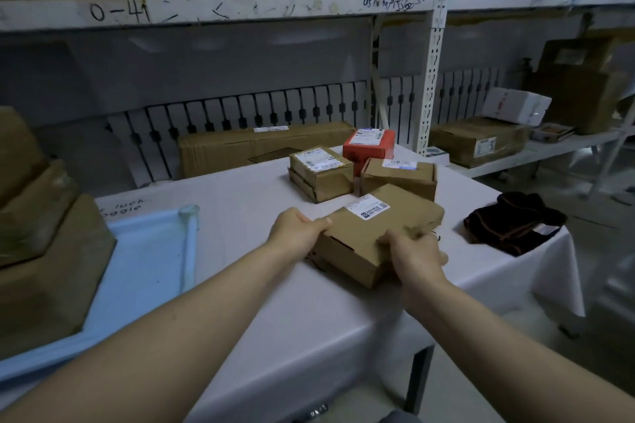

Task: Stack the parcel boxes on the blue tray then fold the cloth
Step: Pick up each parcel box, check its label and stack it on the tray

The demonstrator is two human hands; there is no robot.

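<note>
A flat brown parcel box [364,233] with a white label lies near the middle of the white table [247,203]. My left hand [295,228] grips its left end and my right hand [412,254] grips its near right corner. Behind it stand two brown parcel boxes [321,173] [398,178] and a red box [369,146]. The blue tray [147,261] lies at the left, with a stack of brown boxes [44,251] on its left part. A dark cloth [512,221] with orange stripes lies crumpled at the table's right edge.
A long brown carton [261,148] lies behind the table against a black railing. White metal shelving [433,79] runs behind and to the right, holding more cartons [477,141]. The table's right edge drops to the floor.
</note>
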